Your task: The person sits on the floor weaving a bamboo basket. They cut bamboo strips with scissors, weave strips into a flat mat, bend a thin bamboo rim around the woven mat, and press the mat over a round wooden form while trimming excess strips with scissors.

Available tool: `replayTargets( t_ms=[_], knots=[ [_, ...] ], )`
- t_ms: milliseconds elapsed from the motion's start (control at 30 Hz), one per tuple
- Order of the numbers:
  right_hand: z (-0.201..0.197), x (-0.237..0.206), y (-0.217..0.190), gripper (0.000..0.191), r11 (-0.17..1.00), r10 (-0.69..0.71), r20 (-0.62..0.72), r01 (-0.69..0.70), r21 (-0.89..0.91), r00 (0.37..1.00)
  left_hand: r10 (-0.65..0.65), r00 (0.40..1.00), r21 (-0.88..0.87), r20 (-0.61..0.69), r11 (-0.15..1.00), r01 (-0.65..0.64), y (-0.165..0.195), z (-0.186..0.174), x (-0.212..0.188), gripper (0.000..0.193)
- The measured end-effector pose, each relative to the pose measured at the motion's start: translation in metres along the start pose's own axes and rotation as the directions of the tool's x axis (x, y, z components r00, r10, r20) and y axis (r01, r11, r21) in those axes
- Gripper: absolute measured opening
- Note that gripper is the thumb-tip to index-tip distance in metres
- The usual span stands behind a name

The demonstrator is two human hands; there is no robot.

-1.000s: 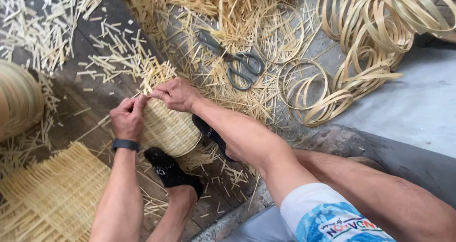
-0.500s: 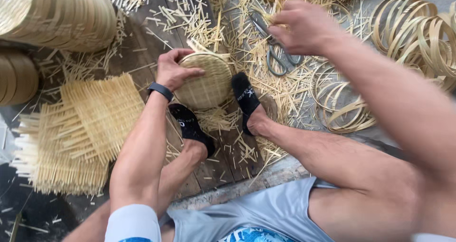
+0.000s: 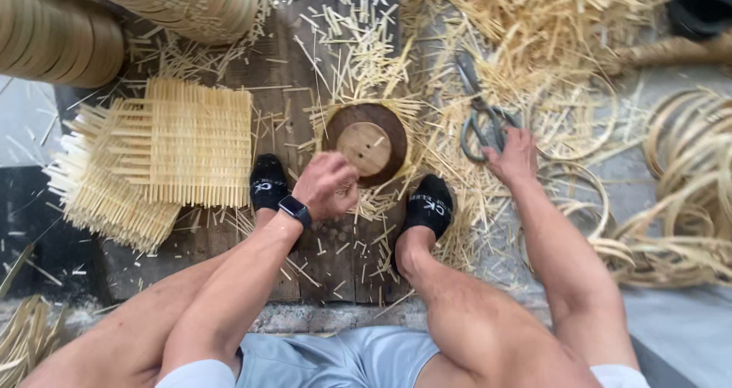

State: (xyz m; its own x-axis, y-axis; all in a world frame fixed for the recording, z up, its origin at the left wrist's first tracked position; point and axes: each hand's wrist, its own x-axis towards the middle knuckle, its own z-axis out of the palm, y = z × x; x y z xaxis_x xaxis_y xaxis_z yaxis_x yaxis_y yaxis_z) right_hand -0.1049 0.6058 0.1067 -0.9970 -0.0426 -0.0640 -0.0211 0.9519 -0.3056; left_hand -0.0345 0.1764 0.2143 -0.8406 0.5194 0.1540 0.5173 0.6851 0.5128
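Head view: right hand (image 3: pixel 512 158) touching scissors (image 3: pixel 479 113); left hand (image 3: pixel 326 186) at wooden disc (image 3: pixel 366 142) edge.

Square woven mats (image 3: pixel 183 140) lie left, coiled bamboo strips (image 3: pixel 686 205) right.

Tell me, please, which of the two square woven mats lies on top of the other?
The lighter, flatter woven mat nearer the round wooden form overlaps the one at the left.

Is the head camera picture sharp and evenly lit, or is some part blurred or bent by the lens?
Head view: soft, even daylight with no glare and only faint shadows. The left hand is a little motion-blurred; the right hand at the scissors and the round wooden mould look sharper. The wide lens stretches the knees and the edges.
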Motion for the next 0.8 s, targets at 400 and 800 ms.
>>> replayTargets(
  t_ms=[400,800],
  knots=[
    [-0.009,0.027,-0.019,0.033,0.599,0.036,0.784,-0.642,0.479,0.619,-0.449,0.880,0.069,-0.158,0.884,0.463,0.000,0.024,0.090,0.089],
    [-0.057,-0.006,-0.122,0.048,0.937,0.071,0.399,-0.198,0.287,0.914,-0.322,0.947,0.122,0.004,0.940,0.319,-0.028,0.014,0.079,0.112]
  ],
)
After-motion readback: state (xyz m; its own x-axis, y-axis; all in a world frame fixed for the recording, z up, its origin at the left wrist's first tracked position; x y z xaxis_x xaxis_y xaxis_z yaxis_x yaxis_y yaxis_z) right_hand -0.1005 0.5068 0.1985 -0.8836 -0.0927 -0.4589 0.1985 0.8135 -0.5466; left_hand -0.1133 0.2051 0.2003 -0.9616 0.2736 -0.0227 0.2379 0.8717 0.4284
